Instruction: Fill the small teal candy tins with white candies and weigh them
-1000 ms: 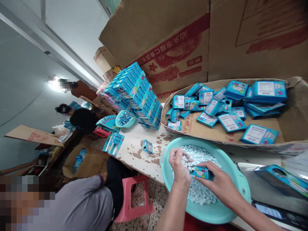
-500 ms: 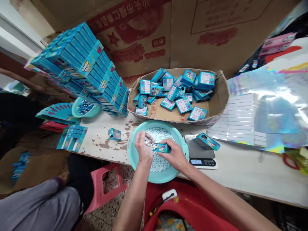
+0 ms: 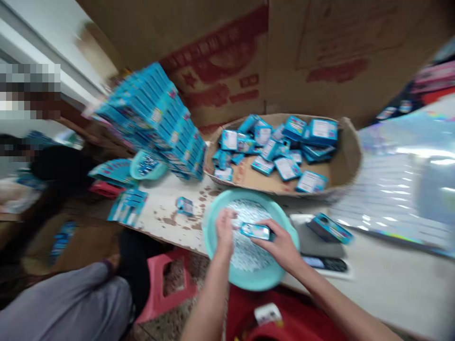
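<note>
My right hand [image 3: 280,244] is closed around a small blue candy box [image 3: 256,231], tilted over a turquoise basin [image 3: 213,208]. Small white candies [image 3: 250,258] fill the bottom of the basin. On the box's left, apart from it, my left hand [image 3: 224,232] hovers over the candies, its fingers smeared by motion. Whether candies are in that hand cannot be made out. To the right, another blue box [image 3: 330,228] lies tilted on a digital scale [image 3: 325,265]. A further small box [image 3: 185,206] lies on the table left of the basin.
A cut-down cardboard tray [image 3: 350,156] with several blue boxes stands behind the basin. Tall stacked blue cartons [image 3: 156,118] rise at the left, near a bowl of wrapped pieces [image 3: 147,166]. Shiny sheets [image 3: 401,189] cover the right side. A co-worker's leg [image 3: 78,303] and pink stool [image 3: 170,284] are lower left.
The view has shifted, so everything sits further right and lower. My left hand has drawn away from the box's opening; white candies no longer show between them. My right hand still holds the box.
</note>
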